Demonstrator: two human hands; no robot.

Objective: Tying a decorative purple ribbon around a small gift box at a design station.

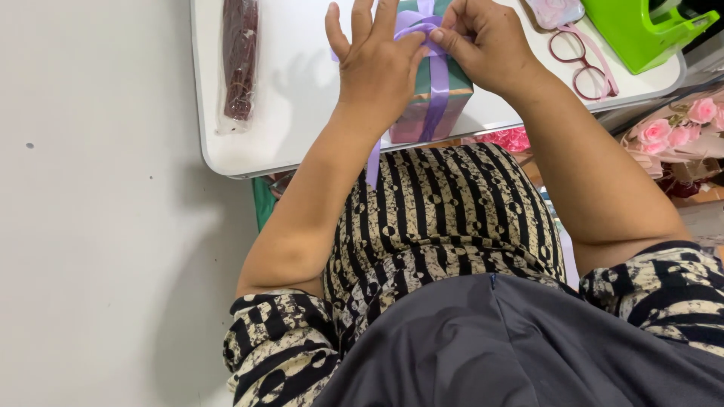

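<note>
A gift box (451, 98) wrapped in teal and pink paper stands near the front edge of a white table (302, 113). A lilac ribbon (437, 83) runs over its top and down its front face, and one loose end hangs below the table edge. My left hand (373, 64) rests on the box top, fingers spread upward, thumb and forefinger pinching the ribbon. My right hand (486, 41) pinches the same ribbon at the top of the box, fingertips touching those of the left hand.
A long clear packet of dark red strips (240, 64) lies at the table's left. Pink-framed glasses (584, 64) and a green tape dispenser (641, 30) sit at the right. Pink artificial roses (679, 132) lie beyond the table's right edge. Grey floor is on the left.
</note>
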